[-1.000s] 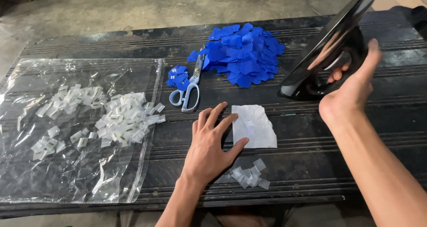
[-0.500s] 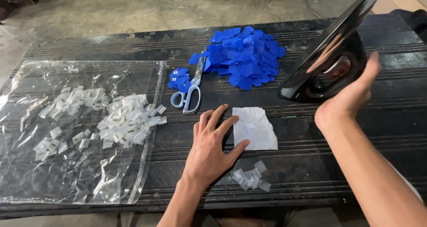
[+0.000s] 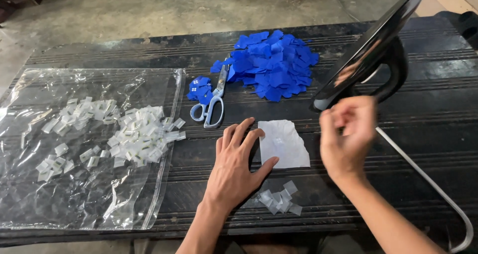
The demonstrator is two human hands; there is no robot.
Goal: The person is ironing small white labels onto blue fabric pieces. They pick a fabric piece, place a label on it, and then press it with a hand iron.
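Observation:
My left hand (image 3: 236, 167) lies flat on the dark table with fingers spread, its fingertips and thumb against the left edge of a white translucent sheet piece (image 3: 284, 144). My right hand (image 3: 346, 137) hovers just right of that piece, blurred by motion with fingers curled, and nothing shows in it. It is just below and off the black clothes iron (image 3: 371, 50), which stands upright on its heel at the right. A few small clear squares (image 3: 281, 199) lie near my left wrist.
A heap of blue cut pieces (image 3: 276, 64) lies at the back centre, with blue-handled scissors (image 3: 211, 107) and a few blue scraps (image 3: 200, 89) to its left. A clear plastic bag (image 3: 89, 194) on the left carries several small white squares (image 3: 139, 134). The iron's cord (image 3: 428, 179) runs off the right.
My right hand has come off the iron's handle and moved down and left toward the white piece. My left hand has stayed flat in place.

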